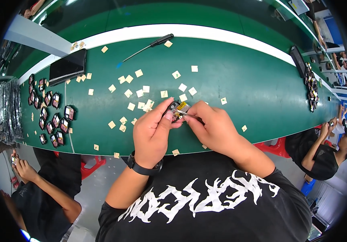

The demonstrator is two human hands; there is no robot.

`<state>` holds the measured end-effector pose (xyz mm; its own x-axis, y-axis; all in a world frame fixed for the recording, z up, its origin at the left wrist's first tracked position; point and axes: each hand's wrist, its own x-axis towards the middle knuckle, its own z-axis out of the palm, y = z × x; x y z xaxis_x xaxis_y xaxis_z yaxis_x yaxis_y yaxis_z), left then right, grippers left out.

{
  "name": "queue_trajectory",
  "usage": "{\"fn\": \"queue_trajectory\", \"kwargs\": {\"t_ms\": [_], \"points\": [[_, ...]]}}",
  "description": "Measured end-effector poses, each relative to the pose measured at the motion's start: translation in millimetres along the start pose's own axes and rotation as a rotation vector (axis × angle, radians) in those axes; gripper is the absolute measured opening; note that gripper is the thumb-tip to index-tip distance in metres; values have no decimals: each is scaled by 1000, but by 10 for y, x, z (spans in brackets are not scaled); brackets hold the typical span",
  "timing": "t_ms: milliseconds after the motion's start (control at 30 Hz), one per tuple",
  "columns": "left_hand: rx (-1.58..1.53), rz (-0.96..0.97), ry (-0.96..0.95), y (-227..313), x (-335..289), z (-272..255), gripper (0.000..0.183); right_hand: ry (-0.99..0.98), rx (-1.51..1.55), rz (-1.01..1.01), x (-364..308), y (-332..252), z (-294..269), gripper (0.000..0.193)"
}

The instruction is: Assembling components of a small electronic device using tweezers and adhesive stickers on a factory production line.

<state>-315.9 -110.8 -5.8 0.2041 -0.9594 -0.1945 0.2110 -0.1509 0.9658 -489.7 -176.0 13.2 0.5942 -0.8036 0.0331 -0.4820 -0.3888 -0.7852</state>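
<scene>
My left hand (154, 128) is closed around a small black electronic housing (175, 108), with its open side facing up. Inside the housing a yellow-marked part (183, 106) shows. My right hand (213, 123) pinches slim dark tweezers (187, 115), their metal tips reaching into the housing. Fingers partly cover the tool and the housing's lower edge. Small cream square pieces (164, 94) lie scattered on the green table (258, 92) just beyond both hands.
A screwdriver (151, 45) lies toward the far edge. At the left are a black flat-screen device (68, 67), several similar housings (56, 121) and stacked silvery packs (7, 111). More dark parts (312, 88) are heaped at the right. Co-workers sit on both sides.
</scene>
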Motion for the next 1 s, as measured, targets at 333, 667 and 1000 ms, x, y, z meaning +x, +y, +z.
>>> {"fn": "queue_trajectory", "kwargs": {"t_ms": [333,667,1000], "points": [[-106,-16,-32,-2,16,-5,35,54,-131,-222,59,63,-230,37],[-178,71,48,-69,31,37,22,47,-37,-298,138,79,-87,32],[-199,82,-15,-77,35,13,15,80,215,33,180,-71,11,12]]}}
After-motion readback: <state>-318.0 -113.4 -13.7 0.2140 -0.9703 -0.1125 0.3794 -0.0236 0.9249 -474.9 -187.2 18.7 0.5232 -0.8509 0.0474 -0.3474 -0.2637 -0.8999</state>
